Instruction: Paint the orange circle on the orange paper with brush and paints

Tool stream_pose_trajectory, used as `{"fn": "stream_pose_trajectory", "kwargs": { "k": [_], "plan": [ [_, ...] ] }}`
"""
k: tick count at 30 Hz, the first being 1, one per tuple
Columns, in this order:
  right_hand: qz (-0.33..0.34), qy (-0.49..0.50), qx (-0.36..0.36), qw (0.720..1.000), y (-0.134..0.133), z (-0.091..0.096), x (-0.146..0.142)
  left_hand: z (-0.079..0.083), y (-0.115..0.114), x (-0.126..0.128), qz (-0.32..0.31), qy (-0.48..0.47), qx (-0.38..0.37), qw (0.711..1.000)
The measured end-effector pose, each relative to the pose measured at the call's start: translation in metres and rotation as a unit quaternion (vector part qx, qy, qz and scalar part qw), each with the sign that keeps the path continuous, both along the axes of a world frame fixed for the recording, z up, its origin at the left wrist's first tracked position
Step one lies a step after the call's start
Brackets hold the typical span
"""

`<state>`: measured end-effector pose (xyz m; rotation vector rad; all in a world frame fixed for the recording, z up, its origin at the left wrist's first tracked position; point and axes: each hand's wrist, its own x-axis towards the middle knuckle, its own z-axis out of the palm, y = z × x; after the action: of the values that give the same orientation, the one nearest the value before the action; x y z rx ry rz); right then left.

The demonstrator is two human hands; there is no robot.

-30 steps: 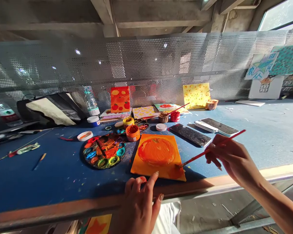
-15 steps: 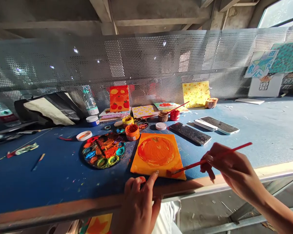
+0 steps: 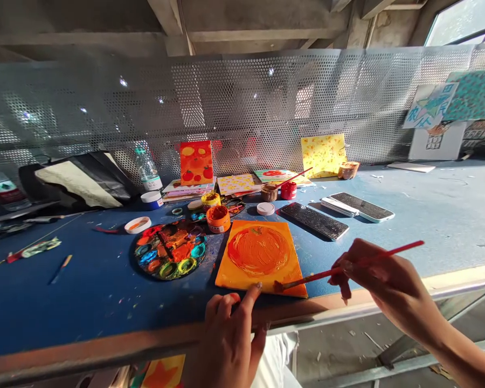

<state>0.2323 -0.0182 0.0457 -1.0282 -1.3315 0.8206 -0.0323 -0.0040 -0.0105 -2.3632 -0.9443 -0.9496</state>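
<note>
A small canvas [image 3: 222,272] with a yellow-orange ground and a thickly painted orange pumpkin [image 3: 259,250] lies flat near the table's front edge. My right hand [image 3: 378,280] is closed round a red paintbrush [image 3: 319,275], whose bristles touch the canvas near its lower right edge. My left hand [image 3: 234,328] rests at the canvas's near edge, fingers apart, the index fingertip on the canvas. Left of the canvas sits a round palette [image 3: 170,252] with many paint colours. Just behind stands an open jar of orange paint [image 3: 218,218].
Behind are a yellow paint jar [image 3: 210,200], a red paint jar [image 3: 289,190] and a white lid [image 3: 265,208]. Phones [image 3: 315,220] lie to the right. Paintings lean on a perforated metal screen [image 3: 242,91]. A bottle [image 3: 149,171] and a black bag [image 3: 84,180] stand back left.
The paintbrush tip has moved slightly left along the canvas's lower edge, with my right hand shifting a little. My left hand stays in place.
</note>
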Motion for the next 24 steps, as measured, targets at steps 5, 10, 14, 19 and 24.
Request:
{"fn": "stream_pose_trajectory", "kwargs": {
  "k": [5, 10, 14, 19, 24],
  "plan": [
    [-0.077, 0.001, 0.029, 0.997, -0.009, 0.009, 0.02, -0.001, -0.002, 0.002, 0.003, -0.007, -0.017, 1.0],
    [-0.061, -0.004, 0.036, 0.997, -0.013, 0.009, 0.017, -0.001, -0.003, 0.005, 0.013, -0.02, -0.032, 0.999],
    [-0.059, -0.049, 0.021, 0.997, -0.014, 0.002, 0.017, 0.001, -0.003, 0.002, 0.002, -0.01, -0.02, 1.0],
    [-0.103, 0.011, 0.031, 0.994, -0.019, 0.008, 0.027, 0.0, -0.002, 0.001, -0.003, 0.0, -0.012, 1.0],
    [-0.082, 0.005, 0.002, 0.997, -0.02, 0.005, 0.017, -0.003, 0.0, 0.0, 0.011, -0.015, -0.018, 1.0]
  ]
}}
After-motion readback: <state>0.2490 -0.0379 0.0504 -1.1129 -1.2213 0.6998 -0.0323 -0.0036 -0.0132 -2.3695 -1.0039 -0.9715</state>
